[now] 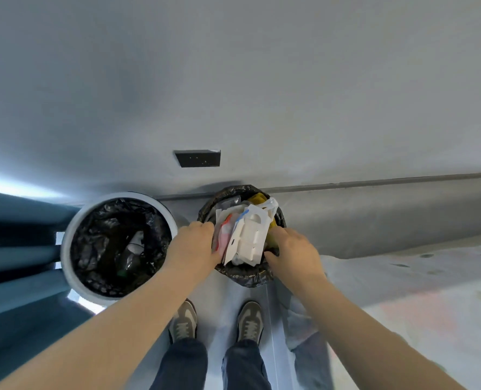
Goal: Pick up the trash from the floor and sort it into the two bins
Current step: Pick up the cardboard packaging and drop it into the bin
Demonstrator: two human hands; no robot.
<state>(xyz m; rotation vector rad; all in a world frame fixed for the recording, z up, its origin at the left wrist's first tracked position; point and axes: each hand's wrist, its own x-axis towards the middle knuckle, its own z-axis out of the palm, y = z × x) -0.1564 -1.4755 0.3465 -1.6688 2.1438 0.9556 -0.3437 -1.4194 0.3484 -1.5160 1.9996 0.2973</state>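
Two bins stand against the wall. The left bin (73, 235) has a white rim and a black liner, with a clear plastic bottle (132, 251) lying inside. The right bin (247, 277), lined with a black bag, is heaped with trash. A bundle of white moulded packaging and wrappers (247, 237) sticks up from it. My left hand (197, 243) grips the bundle's left side, its fingertips hidden behind the wrappers. On the right side, my right hand (292, 249) holds the bundle with thumb and fingers curled at the white packaging's edge.
My two shoes (216, 322) stand just in front of the right bin. The grey wall with a dark socket plate (198, 158) is right behind the bins. Blue panels run along the left. A pale protective sheet (402, 291) covers the floor to the right.
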